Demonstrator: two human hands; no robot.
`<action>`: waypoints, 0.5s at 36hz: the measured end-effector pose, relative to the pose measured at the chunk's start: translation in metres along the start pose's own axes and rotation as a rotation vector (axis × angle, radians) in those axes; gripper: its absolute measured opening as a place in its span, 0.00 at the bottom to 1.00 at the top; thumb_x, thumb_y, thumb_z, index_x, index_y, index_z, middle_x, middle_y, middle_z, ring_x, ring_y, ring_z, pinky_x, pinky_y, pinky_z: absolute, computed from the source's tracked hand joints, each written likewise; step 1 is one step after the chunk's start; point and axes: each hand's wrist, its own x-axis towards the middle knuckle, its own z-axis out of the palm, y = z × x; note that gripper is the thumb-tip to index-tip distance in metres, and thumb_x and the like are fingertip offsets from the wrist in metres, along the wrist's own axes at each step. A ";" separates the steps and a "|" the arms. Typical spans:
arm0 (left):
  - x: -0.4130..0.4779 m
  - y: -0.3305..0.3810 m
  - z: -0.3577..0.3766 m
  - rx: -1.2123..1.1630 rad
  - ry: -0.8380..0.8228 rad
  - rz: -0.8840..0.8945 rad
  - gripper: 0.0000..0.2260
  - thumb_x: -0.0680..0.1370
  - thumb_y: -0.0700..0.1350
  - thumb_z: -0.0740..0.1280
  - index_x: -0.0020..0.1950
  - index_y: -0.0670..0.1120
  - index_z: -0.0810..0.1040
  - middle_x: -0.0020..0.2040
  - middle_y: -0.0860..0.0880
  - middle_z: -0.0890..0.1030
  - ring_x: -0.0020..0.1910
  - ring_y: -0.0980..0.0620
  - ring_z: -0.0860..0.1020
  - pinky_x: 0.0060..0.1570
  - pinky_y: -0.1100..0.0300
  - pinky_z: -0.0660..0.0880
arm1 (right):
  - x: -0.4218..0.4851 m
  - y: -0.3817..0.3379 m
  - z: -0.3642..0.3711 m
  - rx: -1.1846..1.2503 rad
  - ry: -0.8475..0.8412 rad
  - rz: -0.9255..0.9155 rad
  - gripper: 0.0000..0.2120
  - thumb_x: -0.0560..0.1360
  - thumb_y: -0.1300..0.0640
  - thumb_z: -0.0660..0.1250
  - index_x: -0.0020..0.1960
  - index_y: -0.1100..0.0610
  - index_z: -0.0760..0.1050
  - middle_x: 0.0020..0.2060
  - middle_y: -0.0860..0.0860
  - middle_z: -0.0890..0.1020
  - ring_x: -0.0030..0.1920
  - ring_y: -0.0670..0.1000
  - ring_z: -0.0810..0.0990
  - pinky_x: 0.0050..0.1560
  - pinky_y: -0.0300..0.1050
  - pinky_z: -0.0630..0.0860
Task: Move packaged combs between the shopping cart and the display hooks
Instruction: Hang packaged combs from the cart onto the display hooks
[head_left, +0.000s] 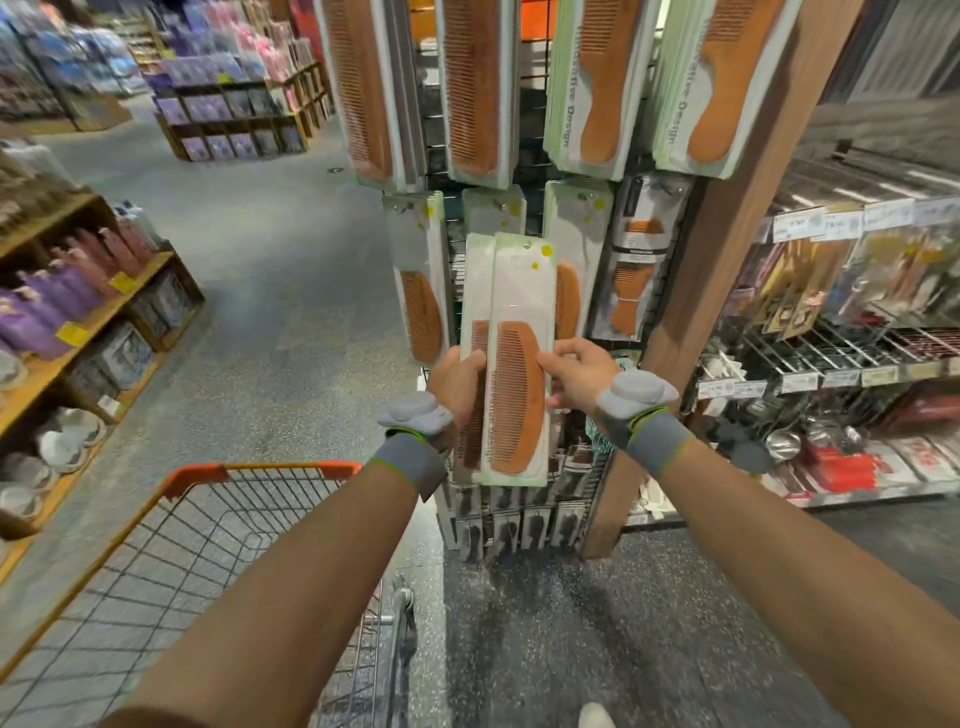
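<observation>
2 packaged combs (514, 364) upright, left hand (460, 382) gripping 1 side, right hand (576, 376) pinching other

Two packaged combs are held upright, overlapping: the front pack (519, 358), a brown wooden comb in a clear, pale-green-edged sleeve with yellow stickers, is pinched by the right hand (576, 374), and the rear pack (475, 291) is gripped by the left hand (460, 382). Similar hanging packs (421, 291) fill the wire rack (435, 135) behind. The orange-rimmed shopping cart (260, 473) stands lower left.
</observation>
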 end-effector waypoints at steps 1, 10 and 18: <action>0.001 0.000 -0.002 0.043 0.022 0.019 0.04 0.78 0.46 0.62 0.48 0.48 0.76 0.47 0.48 0.81 0.50 0.46 0.79 0.53 0.53 0.74 | 0.000 -0.001 0.001 0.005 0.012 -0.002 0.05 0.78 0.58 0.64 0.50 0.58 0.70 0.37 0.54 0.71 0.32 0.51 0.70 0.29 0.42 0.74; 0.016 -0.006 -0.018 0.198 0.180 0.024 0.12 0.80 0.46 0.60 0.59 0.44 0.77 0.54 0.43 0.81 0.54 0.41 0.78 0.59 0.48 0.74 | 0.001 -0.012 -0.005 -0.068 0.006 -0.162 0.10 0.78 0.57 0.63 0.57 0.58 0.67 0.32 0.51 0.74 0.28 0.47 0.70 0.27 0.34 0.72; 0.018 -0.003 -0.022 0.188 0.179 0.033 0.08 0.81 0.45 0.59 0.54 0.47 0.76 0.50 0.45 0.80 0.51 0.42 0.79 0.57 0.48 0.75 | 0.020 -0.026 0.001 -0.083 0.002 -0.103 0.14 0.78 0.57 0.63 0.62 0.61 0.67 0.30 0.49 0.72 0.26 0.47 0.69 0.22 0.34 0.68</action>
